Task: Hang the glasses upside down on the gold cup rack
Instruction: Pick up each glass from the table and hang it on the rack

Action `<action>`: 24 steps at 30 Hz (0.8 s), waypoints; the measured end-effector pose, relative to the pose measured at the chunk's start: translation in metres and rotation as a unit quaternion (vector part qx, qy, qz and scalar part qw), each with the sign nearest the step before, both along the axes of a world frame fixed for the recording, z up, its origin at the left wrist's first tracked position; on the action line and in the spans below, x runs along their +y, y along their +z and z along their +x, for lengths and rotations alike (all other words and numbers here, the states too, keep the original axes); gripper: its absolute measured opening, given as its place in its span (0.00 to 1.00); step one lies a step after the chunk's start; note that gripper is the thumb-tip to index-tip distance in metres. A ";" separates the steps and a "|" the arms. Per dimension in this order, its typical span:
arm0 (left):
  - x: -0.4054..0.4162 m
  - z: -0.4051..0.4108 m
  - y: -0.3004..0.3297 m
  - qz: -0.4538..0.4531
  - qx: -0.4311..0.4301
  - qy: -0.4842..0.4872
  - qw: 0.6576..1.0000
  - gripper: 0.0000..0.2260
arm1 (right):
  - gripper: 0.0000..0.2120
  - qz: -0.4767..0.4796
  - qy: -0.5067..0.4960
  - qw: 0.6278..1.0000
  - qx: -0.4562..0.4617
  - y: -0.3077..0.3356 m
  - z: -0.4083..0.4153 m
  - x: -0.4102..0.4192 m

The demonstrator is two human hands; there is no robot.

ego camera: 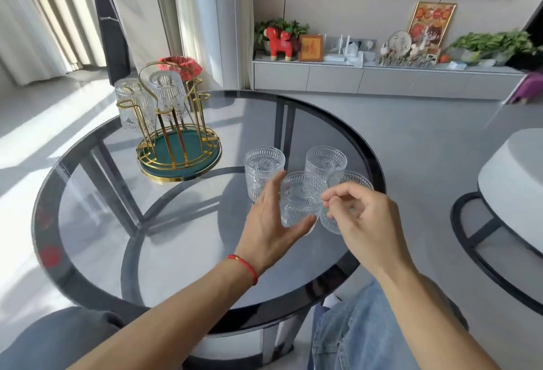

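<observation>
Smoked glass makes up the round tabletop that fills the middle of the frame, ringed by a dark rim, with your knees in blue jeans below it. On its upper left stands the gold cup rack, a wire frame rising from a round green tray, and two ribbed glasses already hang upside down on it: one at the far left and one nearer the top centre of the rack. Right of centre, four patterned glasses stand upright in a tight cluster on the tabletop: a back left glass, a back right glass, a front glass and a right glass partly hidden behind your fingers. Your left hand, with a red cord at the wrist, is spread wide with straight fingers, thumb under the near side of the front glass and fingers up along its left side; it cups the glass without closing on it. Your right hand hangs just above the right glass with fingers loosely curled, thumb and forefinger nearly meeting, holding nothing you can see.
</observation>
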State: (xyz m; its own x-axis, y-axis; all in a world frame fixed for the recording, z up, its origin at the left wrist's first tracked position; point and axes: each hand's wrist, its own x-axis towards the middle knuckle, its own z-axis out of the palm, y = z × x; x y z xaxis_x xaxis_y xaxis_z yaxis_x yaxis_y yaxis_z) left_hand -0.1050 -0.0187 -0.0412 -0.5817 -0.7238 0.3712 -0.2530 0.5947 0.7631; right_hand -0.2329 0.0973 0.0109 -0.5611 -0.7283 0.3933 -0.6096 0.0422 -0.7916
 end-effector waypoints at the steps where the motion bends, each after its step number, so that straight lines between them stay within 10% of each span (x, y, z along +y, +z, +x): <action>1: -0.001 0.000 0.002 -0.002 0.001 0.006 1.000 0.39 | 0.10 -0.002 0.004 1.000 -0.004 0.000 0.001 0.000; 12: -0.016 0.047 0.045 0.150 0.065 0.052 0.985 0.34 | 0.09 -0.048 0.090 0.993 -0.054 -0.001 0.014 -0.003; 18: -0.033 0.067 0.066 0.437 0.229 -0.061 0.867 0.33 | 0.24 -0.011 0.168 0.985 -0.032 -0.004 0.041 -0.025; 24: -0.049 0.075 0.071 0.495 0.266 -0.097 0.821 0.27 | 0.29 -0.032 0.177 0.975 -0.133 0.005 0.056 -0.057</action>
